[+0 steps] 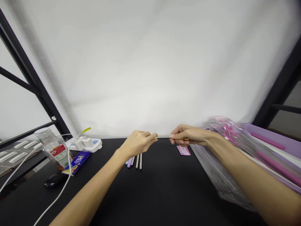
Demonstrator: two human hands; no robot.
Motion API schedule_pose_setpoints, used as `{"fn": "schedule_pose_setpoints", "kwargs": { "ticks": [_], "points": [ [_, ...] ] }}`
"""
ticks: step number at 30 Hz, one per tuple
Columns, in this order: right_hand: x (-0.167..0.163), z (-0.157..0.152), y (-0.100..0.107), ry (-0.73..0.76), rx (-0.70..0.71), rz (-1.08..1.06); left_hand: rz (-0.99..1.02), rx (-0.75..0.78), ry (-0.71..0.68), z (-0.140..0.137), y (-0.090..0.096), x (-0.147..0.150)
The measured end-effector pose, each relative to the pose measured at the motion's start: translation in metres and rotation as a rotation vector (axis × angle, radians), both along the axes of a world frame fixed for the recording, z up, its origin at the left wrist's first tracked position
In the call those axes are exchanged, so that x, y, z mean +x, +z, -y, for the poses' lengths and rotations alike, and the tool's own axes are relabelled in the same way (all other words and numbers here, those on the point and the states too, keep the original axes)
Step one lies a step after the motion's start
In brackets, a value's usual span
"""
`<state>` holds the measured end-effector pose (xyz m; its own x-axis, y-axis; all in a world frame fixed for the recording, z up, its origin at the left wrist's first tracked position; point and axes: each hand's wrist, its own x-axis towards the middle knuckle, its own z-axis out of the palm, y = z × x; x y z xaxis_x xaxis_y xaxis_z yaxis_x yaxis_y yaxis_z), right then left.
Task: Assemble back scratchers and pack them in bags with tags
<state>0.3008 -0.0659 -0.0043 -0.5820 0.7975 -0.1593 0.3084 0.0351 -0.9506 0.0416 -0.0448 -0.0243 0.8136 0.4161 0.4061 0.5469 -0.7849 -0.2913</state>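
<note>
A thin silvery rod with yellow parts at both ends (pixel 163 137) is stretched level between my two hands, above the black table (pixel 160 185). My left hand (pixel 137 142) pinches its left yellow end between thumb and fingers. My right hand (pixel 187 133) is closed around the right part, where yellow shows between the fingers; its exact kind I cannot make out. Below my left hand lie several slim metallic sticks (pixel 137 162) and a lilac one (pixel 129 162), partly hidden by the hand. A small pink card (pixel 183 150) lies on the table just under my right hand.
At right, a lilac box (pixel 265 133) and clear plastic bags with pink items (pixel 231 133) spread beneath my right forearm. On the left are a white power strip (pixel 94 145), a clear jar (pixel 56 152), a blue packet (pixel 78 161), a black mouse (pixel 55 180) and a white cable (pixel 68 175).
</note>
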Motion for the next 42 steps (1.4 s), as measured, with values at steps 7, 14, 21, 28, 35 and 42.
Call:
{"fn": "schedule_pose_setpoints", "kwargs": {
  "ticks": [7, 14, 21, 28, 35, 42],
  "points": [
    [0.002, 0.001, 0.007, 0.011, 0.252, 0.222, 0.084, -0.241, -0.073, -0.001, 0.01, -0.003],
    [-0.006, 0.006, 0.012, 0.001, 0.449, 0.395, 0.181, -0.425, -0.148, -0.003, 0.009, -0.002],
    [-0.013, 0.008, 0.015, 0.019, 0.537, 0.409, 0.14, -0.104, -0.185, -0.005, 0.001, 0.005],
    [-0.009, -0.001, 0.008, -0.018, 0.02, 0.148, 0.109, 0.261, -0.155, -0.003, -0.022, 0.019],
    [-0.011, -0.003, -0.004, 0.053, -0.053, 0.162, 0.019, 0.149, -0.103, -0.007, -0.023, 0.02],
    [0.008, -0.011, 0.005, 0.125, 0.207, 0.377, 0.01, -0.176, -0.034, -0.023, -0.002, -0.016]
  ]
}}
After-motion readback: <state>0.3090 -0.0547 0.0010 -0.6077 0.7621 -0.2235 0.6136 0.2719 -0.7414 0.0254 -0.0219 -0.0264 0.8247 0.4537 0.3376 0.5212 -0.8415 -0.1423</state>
